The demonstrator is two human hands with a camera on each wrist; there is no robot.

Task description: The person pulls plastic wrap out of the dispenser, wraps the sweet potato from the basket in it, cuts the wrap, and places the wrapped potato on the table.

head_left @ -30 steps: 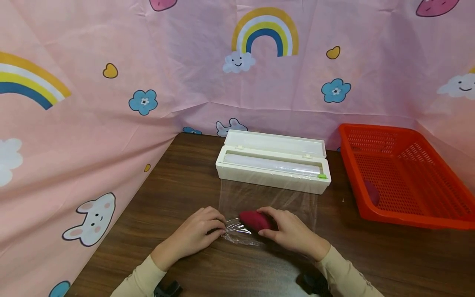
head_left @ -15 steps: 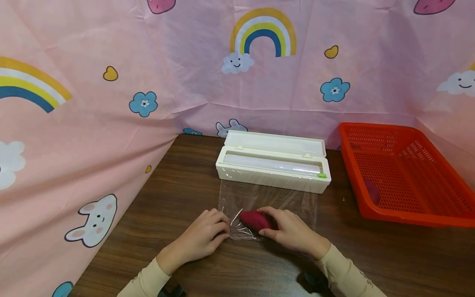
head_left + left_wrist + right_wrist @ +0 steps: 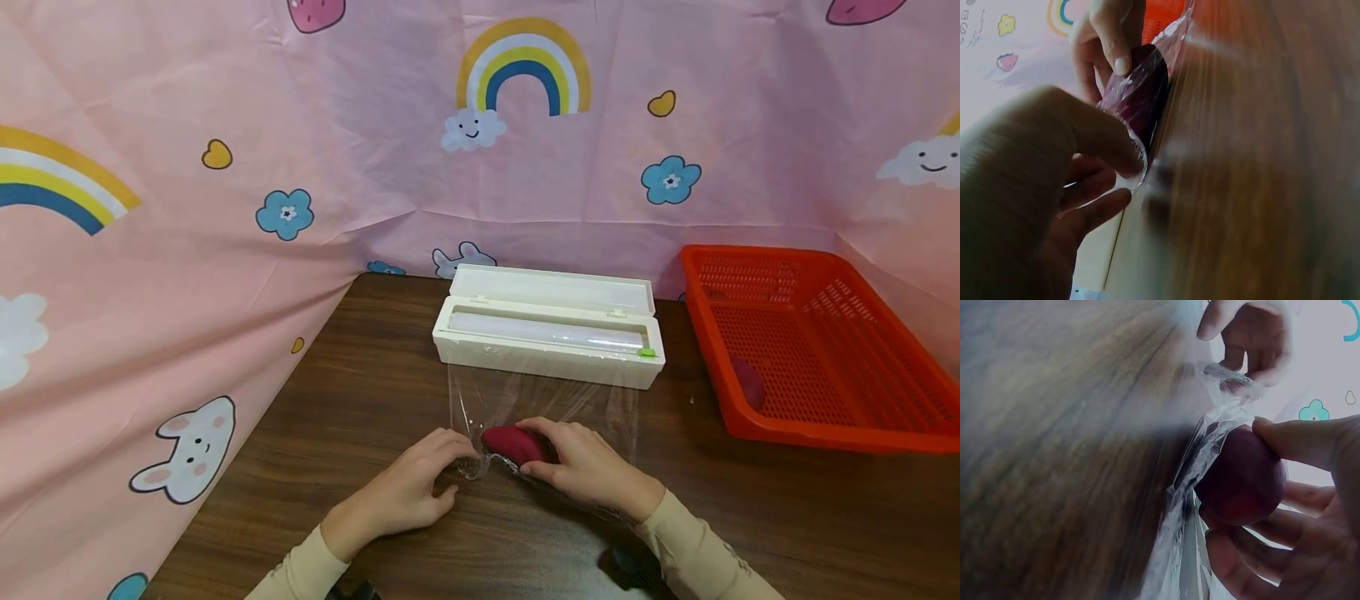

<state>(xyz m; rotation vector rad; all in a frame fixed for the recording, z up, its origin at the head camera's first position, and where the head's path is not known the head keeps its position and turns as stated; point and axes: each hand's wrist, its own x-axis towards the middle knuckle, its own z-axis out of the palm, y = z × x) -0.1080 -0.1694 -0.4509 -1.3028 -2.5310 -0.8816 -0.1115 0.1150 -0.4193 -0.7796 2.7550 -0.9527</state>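
A dark red, oblong sweet potato [image 3: 513, 444] lies on a sheet of cling film [image 3: 551, 400], which runs from the white dispenser box [image 3: 547, 362] across the table. My right hand [image 3: 588, 467] grips its right end between thumb and fingers, also plain in the right wrist view. Bunched film [image 3: 1232, 403] rises beside the sweet potato's left end. My left hand [image 3: 408, 487] is there, fingers bent and touching the film's edge, thumb held apart from them. In the left wrist view, film [image 3: 1147, 81] partly covers the sweet potato [image 3: 1144, 97].
An orange-red plastic basket [image 3: 817, 433] stands at the right with another dark red piece [image 3: 747, 384] inside. The box's lid [image 3: 551, 287] is raised, showing the film roll [image 3: 547, 329] and a green slider [image 3: 647, 352]. A patterned pink cloth [image 3: 360, 125] hangs around the table [image 3: 352, 350].
My left hand has moved right, drawing the film's left edge in toward the sweet potato; its thumb has come away from the fingers. My right hand keeps its grip in place.
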